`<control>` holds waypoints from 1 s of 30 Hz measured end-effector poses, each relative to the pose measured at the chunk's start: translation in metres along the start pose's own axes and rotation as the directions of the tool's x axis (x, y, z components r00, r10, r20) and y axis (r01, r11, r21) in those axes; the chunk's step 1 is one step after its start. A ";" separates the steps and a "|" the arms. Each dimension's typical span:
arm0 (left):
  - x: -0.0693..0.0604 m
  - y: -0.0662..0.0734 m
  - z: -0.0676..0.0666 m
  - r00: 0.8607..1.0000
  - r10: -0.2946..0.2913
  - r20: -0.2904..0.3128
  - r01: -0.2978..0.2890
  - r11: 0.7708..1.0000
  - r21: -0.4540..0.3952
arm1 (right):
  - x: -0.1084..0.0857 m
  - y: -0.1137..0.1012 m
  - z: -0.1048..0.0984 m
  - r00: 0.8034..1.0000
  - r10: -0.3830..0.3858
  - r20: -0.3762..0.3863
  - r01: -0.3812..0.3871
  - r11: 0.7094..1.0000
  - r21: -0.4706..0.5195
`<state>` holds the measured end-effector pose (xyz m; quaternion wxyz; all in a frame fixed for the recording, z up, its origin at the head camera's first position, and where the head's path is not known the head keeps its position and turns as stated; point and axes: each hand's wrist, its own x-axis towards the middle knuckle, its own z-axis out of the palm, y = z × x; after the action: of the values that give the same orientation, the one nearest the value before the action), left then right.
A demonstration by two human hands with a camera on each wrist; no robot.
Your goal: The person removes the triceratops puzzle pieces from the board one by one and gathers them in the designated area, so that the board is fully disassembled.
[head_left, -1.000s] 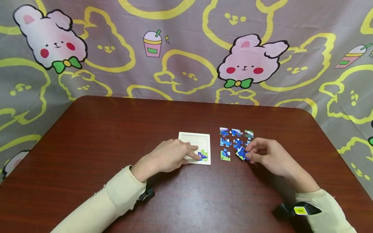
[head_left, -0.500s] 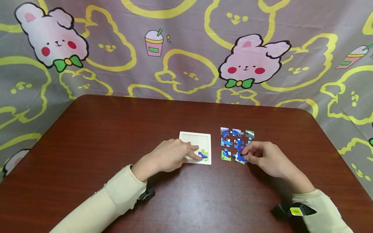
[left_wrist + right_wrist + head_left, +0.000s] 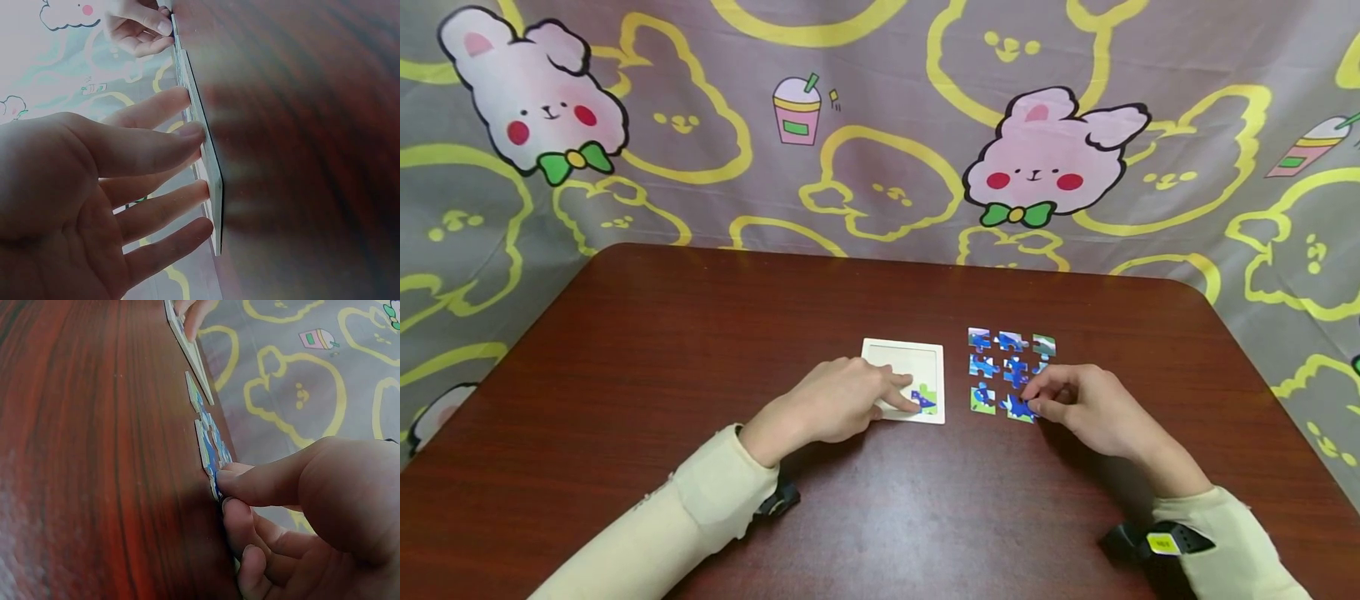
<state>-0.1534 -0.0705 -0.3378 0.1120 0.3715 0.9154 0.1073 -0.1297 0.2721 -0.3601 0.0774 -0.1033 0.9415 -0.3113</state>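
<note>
My left hand [image 3: 835, 400] rests on a white square puzzle tray [image 3: 904, 357], its fingers spread and fairly straight. One blue and green jigsaw piece [image 3: 928, 400] lies in the tray's near right corner, beside a fingertip. To the right, my right hand [image 3: 1093, 408] pinches the edge of a blue jigsaw piece [image 3: 1019, 407] between thumb and finger. In the right wrist view that piece [image 3: 206, 447] lies low at the table surface, its far end hidden by the thumb. The left wrist view shows the left fingers [image 3: 169, 203] against the tray.
Several loose jigsaw pieces [image 3: 982, 365] lie in loose rows right of the tray, some partly behind the right hand. All stand on a dark brown table [image 3: 722, 325]. A patterned cloth [image 3: 880, 108] hangs behind the table's far edge.
The right hand has shifted slightly left, and the piece it pinches has turned from tilted to nearly square with the rows. The left hand has stayed on the tray.
</note>
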 end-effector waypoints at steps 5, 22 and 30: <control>0.000 0.000 0.000 1.000 -0.014 0.004 0.014 1.000 -0.004 | 0.001 -0.002 -0.002 1.000 0.001 -0.005 -0.001 1.000 0.024; 0.003 0.002 -0.003 1.000 -0.010 0.009 0.010 1.000 -0.002 | 0.029 -0.049 0.018 0.990 -0.139 0.011 0.138 0.987 0.082; 0.004 0.001 -0.002 0.999 -0.030 0.018 0.030 0.999 -0.014 | 0.045 -0.075 0.038 0.982 -0.177 0.060 0.175 0.984 0.041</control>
<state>-0.1554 -0.0672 -0.3359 0.1243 0.3577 0.9191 0.1090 -0.1539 0.1809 -0.3490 0.0810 -0.1947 0.9200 -0.3303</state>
